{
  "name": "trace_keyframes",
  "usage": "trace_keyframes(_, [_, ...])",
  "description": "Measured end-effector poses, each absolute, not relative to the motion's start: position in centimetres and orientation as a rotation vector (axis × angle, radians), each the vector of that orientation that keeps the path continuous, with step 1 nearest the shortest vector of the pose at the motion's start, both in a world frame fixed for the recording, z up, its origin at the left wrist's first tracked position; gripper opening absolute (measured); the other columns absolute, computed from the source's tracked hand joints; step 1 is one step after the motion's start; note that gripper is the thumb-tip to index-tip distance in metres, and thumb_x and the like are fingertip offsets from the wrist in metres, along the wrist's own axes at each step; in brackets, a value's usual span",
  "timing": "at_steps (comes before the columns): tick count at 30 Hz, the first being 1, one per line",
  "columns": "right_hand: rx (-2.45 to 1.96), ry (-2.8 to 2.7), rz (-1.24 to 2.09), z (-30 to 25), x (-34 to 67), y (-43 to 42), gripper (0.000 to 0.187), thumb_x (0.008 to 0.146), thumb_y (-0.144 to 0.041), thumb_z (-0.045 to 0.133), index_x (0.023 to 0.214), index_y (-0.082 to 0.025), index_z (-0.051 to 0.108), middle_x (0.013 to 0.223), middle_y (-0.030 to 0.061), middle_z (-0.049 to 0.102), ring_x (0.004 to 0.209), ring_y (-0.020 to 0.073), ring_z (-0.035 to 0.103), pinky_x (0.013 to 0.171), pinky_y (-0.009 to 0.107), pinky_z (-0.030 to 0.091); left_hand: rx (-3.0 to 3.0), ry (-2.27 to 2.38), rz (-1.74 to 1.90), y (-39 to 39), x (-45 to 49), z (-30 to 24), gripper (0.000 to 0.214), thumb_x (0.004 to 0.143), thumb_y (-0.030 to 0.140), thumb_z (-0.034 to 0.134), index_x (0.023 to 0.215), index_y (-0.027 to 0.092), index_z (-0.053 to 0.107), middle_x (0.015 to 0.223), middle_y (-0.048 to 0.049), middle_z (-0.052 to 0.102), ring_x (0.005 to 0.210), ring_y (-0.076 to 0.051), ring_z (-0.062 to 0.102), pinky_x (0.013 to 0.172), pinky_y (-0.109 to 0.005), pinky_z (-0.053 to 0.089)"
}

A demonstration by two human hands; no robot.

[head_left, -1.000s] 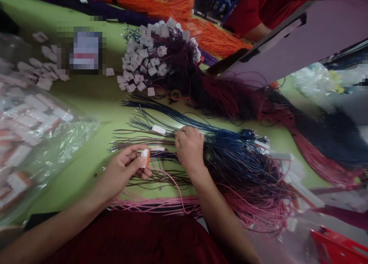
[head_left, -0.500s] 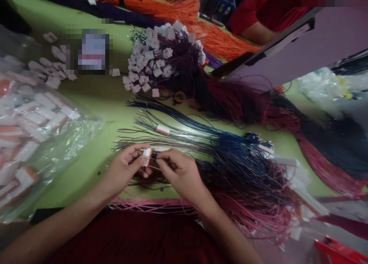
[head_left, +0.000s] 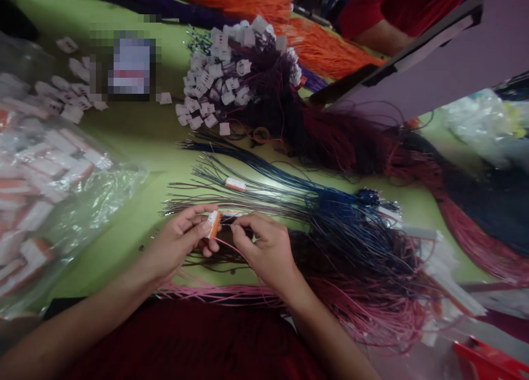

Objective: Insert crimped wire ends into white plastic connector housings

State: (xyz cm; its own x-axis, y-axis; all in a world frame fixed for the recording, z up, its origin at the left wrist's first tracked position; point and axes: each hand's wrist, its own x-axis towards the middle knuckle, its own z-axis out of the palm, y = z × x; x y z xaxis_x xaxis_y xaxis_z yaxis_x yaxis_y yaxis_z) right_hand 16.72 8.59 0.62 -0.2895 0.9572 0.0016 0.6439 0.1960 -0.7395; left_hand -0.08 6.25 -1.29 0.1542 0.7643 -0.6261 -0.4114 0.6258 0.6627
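My left hand [head_left: 177, 243] pinches a small white and orange connector [head_left: 213, 224] between thumb and fingers. A pink wire [head_left: 231, 247] trails from the connector toward me. My right hand [head_left: 261, 246] is closed in a pinch just right of the connector, on a thin dark wire held up to it. Both hands hover over loose bundles of dark blue wires [head_left: 289, 192], brown wires and pink wires [head_left: 231, 294] spread on the green table [head_left: 136, 143]. Another white and orange connector [head_left: 235, 184] lies on the blue wires beyond my hands.
A heap of finished harnesses with white connectors [head_left: 223, 76] lies at the back. A clear plastic bag of white and orange connectors [head_left: 45, 187] fills the left. Orange wire bundles [head_left: 314, 43] and another person's red sleeve [head_left: 372, 10] are at the far edge. A red bin corner [head_left: 491, 360] is at lower right.
My right hand came back from the blue wire bundle to the connector in my left hand, bringing a dark wire. The left hand has kept its hold on the connector.
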Motion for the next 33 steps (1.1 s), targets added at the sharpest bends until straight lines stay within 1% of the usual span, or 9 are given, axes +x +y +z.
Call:
trace_keyframes(6, [-1.514,-1.952,1.083,0.72,16.53,8.60,0.016,0.078,-0.016,0.053,0.066,-0.018,0.064,0.067,0.0004,0.067,0.061,0.0111,0.058,0.063,0.021,0.044,0.423,1.140,0.868,5.99,0.03,-1.47,0.037,0.076,0.029,0.069,0.109,0.018,0.057,0.073,0.0006,0.064,0.056,-0.011,0.060,0.051,-0.022,0.047])
trace_keyframes(11, [-1.591,-1.916,1.133,0.69,16.44,8.76,0.015,0.075,-0.016,0.054,0.063,-0.017,0.063,0.062,-0.0010,0.064,0.059,0.0103,0.056,0.060,0.020,0.042,0.519,1.153,0.891,5.87,0.26,-1.42,0.031,0.078,0.029,0.067,0.106,0.018,0.058,0.074,0.0009,0.065,0.057,-0.011,0.061,0.055,-0.023,0.050])
trace_keyframes(16, [-1.578,-1.868,1.243,1.06,16.16,8.96,0.018,0.075,-0.018,0.052,0.060,-0.016,0.061,0.057,-0.0029,0.059,0.054,0.0088,0.052,0.055,0.018,0.039,0.587,1.214,0.926,6.05,0.30,-1.50,0.027,0.077,0.026,0.067,0.102,0.018,0.060,0.080,0.0003,0.067,0.059,-0.011,0.062,0.057,-0.024,0.051])
trace_keyframes(24, [-1.597,-1.924,1.292,1.15,16.38,8.96,0.018,0.075,-0.016,0.052,0.061,-0.016,0.062,0.059,-0.0016,0.061,0.055,0.0086,0.052,0.056,0.018,0.039,0.515,1.109,0.874,5.67,-0.02,-1.79,0.030,0.079,0.027,0.065,0.108,0.019,0.058,0.076,0.0006,0.066,0.058,-0.011,0.062,0.058,-0.024,0.052])
trace_keyframes(28, [-1.569,-1.913,1.319,1.18,16.29,9.07,0.017,0.075,-0.016,0.052,0.060,-0.016,0.061,0.057,-0.0026,0.059,0.054,0.0080,0.050,0.053,0.017,0.037,0.544,1.127,0.889,5.75,0.08,-1.88,0.029,0.079,0.026,0.066,0.106,0.018,0.059,0.076,0.0005,0.067,0.057,-0.011,0.062,0.057,-0.024,0.052])
trace_keyframes(33, [-1.521,-1.839,1.332,1.09,16.23,8.91,0.019,0.078,-0.017,0.051,0.061,-0.016,0.060,0.058,-0.0032,0.057,0.055,0.0079,0.049,0.054,0.017,0.038,0.590,1.138,0.918,5.77,0.08,-1.91,0.027,0.078,0.024,0.067,0.104,0.018,0.060,0.077,0.0005,0.067,0.058,-0.010,0.062,0.056,-0.024,0.052])
